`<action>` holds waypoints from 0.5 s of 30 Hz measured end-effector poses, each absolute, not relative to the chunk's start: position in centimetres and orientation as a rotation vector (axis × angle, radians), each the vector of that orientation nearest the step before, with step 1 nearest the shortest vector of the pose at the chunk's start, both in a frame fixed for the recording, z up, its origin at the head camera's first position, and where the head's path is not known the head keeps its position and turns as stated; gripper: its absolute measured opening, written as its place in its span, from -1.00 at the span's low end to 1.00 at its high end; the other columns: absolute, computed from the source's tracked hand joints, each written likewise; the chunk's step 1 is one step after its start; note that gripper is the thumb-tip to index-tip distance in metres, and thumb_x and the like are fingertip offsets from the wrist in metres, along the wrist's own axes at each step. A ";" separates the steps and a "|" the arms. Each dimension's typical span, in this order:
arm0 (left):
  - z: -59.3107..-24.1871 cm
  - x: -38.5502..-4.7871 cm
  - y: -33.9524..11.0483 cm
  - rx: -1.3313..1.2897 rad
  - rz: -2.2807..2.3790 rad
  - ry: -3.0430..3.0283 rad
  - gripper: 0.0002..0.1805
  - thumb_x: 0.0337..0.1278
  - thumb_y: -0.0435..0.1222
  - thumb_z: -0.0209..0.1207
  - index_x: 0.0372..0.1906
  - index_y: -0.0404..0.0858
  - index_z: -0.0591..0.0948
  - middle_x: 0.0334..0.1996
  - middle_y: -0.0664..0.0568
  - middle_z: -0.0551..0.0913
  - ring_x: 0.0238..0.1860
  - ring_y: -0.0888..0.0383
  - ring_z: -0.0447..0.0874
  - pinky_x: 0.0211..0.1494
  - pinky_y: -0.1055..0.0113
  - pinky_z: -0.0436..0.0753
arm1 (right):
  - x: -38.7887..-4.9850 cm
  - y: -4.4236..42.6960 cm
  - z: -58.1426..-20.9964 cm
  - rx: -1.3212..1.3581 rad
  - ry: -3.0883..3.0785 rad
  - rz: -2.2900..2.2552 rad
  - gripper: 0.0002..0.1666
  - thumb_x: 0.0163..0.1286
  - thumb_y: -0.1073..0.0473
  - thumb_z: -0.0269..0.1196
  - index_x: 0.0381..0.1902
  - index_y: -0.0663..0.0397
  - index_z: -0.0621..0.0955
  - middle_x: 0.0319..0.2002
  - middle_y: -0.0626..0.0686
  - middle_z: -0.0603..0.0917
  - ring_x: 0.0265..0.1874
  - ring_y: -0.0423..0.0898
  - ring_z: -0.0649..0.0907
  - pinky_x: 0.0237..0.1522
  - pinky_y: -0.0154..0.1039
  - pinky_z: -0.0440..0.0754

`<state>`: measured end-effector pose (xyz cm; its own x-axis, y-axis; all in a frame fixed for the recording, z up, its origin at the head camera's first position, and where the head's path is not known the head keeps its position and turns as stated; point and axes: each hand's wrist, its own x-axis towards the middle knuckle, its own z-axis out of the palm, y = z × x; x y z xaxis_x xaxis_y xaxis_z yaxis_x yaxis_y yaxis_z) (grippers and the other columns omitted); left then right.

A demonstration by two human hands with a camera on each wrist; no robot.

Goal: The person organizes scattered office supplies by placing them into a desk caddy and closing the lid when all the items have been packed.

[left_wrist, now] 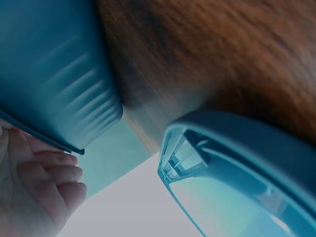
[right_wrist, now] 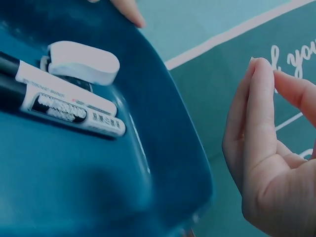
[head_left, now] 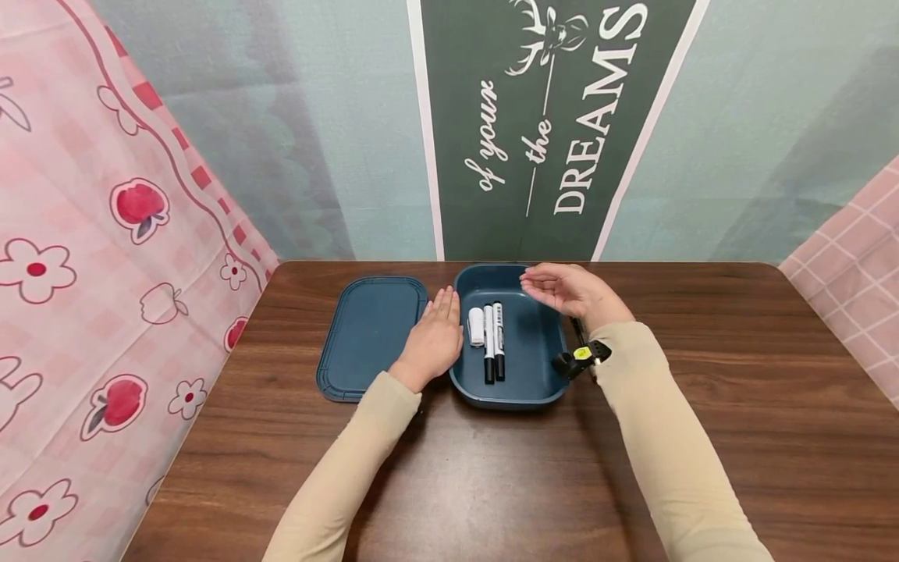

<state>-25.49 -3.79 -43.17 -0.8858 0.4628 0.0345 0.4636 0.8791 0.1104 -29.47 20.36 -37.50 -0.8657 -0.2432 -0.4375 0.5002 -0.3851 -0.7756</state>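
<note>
A dark blue box (head_left: 511, 402) stands on the table with two black-and-white markers (head_left: 499, 336) and a white object (head_left: 476, 326) inside, at its left. My left hand (head_left: 431, 339) rests with straight fingers along the box's left rim; in the left wrist view the fingers (left_wrist: 61, 173) touch the ribbed box side (left_wrist: 74, 84). Over the box's back right corner is my right hand (head_left: 565, 290), holding nothing. The right wrist view shows its fingers (right_wrist: 261, 108) bent gently beside the box (right_wrist: 182, 163), with the thumb near the fingertips, and the markers (right_wrist: 74, 111) beyond.
A blue lid (head_left: 372, 336) lies left of the box on the wooden table (head_left: 477, 484). Dark thin items (head_left: 581, 332) lie at the box's right side, partly hidden by the right wrist. Behind the table hangs a printed curtain (head_left: 358, 140); pink cloth (head_left: 84, 297) hangs at the left.
</note>
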 end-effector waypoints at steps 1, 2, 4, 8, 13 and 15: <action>-43.1 -25.5 -3.8 -0.748 -0.183 -3.042 -0.39 0.43 -0.22 -0.11 0.41 -0.47 0.08 0.44 -0.23 0.01 0.46 -0.05 -0.08 0.44 0.17 0.03 | -29.5 20.7 -37.4 0.354 1.387 -2.276 -0.70 0.38 0.41 0.06 -0.48 0.22 0.68 -0.40 0.12 0.68 -0.37 -0.11 0.70 -0.24 -0.33 0.66; -43.1 -25.5 -3.7 -0.747 -0.186 -3.044 -0.39 0.43 -0.22 -0.12 0.41 -0.46 0.08 0.44 -0.23 0.01 0.46 -0.05 -0.08 0.44 0.17 0.03 | -29.4 21.0 -37.3 0.365 1.374 -2.285 -0.70 0.38 0.40 0.07 -0.48 0.23 0.68 -0.40 0.13 0.67 -0.37 -0.11 0.70 -0.24 -0.32 0.66; -43.1 -25.5 -3.7 -0.745 -0.189 -3.047 -0.38 0.44 -0.21 -0.12 0.42 -0.46 0.07 0.44 -0.23 0.00 0.46 -0.05 -0.08 0.44 0.17 0.03 | -29.3 21.8 -37.2 0.375 1.351 -2.296 -0.69 0.38 0.40 0.06 -0.48 0.23 0.68 -0.39 0.14 0.67 -0.36 -0.10 0.70 -0.24 -0.31 0.66; -43.2 -25.6 -3.6 -0.750 -0.185 -3.042 -0.38 0.43 -0.21 -0.12 0.42 -0.46 0.08 0.44 -0.23 0.01 0.46 -0.05 -0.09 0.44 0.17 0.04 | -29.1 23.3 -37.0 0.374 1.334 -2.301 -0.67 0.40 0.39 0.03 -0.49 0.24 0.67 -0.40 0.15 0.67 -0.36 -0.09 0.70 -0.23 -0.32 0.66; -43.2 -25.5 -3.6 -0.753 -0.171 -3.038 -0.39 0.43 -0.22 -0.11 0.41 -0.47 0.08 0.44 -0.25 0.02 0.46 -0.05 -0.09 0.44 0.17 0.04 | -28.7 24.8 -37.3 0.364 1.356 -2.299 -0.65 0.42 0.40 0.00 -0.48 0.25 0.67 -0.41 0.14 0.67 -0.38 -0.09 0.70 -0.24 -0.33 0.66; -43.2 -25.5 -3.6 -0.749 -0.165 -3.038 -0.39 0.43 -0.22 -0.11 0.41 -0.47 0.08 0.44 -0.25 0.02 0.46 -0.05 -0.08 0.44 0.17 0.04 | -28.5 25.1 -37.4 0.358 1.393 -2.289 -0.64 0.41 0.41 0.00 -0.49 0.25 0.67 -0.43 0.13 0.67 -0.39 -0.10 0.70 -0.24 -0.33 0.66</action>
<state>-25.49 -3.64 -43.17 -0.8856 0.4633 0.0328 0.4641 0.8801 0.1002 -28.53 25.13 -37.45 -0.8721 -0.2294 -0.4321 0.4892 -0.3993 -0.7754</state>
